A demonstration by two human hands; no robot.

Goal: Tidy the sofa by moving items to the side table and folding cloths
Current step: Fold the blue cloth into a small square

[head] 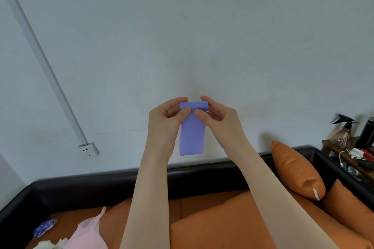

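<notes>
A narrow purple cloth (192,135) hangs folded in the air in front of the wall, above the sofa back. My left hand (168,117) pinches its top left corner between thumb and fingers. My right hand (214,113) pinches the top right corner the same way. Both thumbs meet on the front of the cloth near its top fold. The lower end of the cloth hangs free. On the orange sofa seat (212,218) at the lower left lie a pink cloth (89,234), a pale cream cloth (50,244) and a small blue patterned item (44,226).
Orange cushions (297,170) lean at the sofa's right end. Beyond the black sofa arm stands a wooden side table (342,149) with a spray bottle (344,131), a black cylinder (367,133) and a white charger with cable (354,152). A wall socket (88,150) is at left.
</notes>
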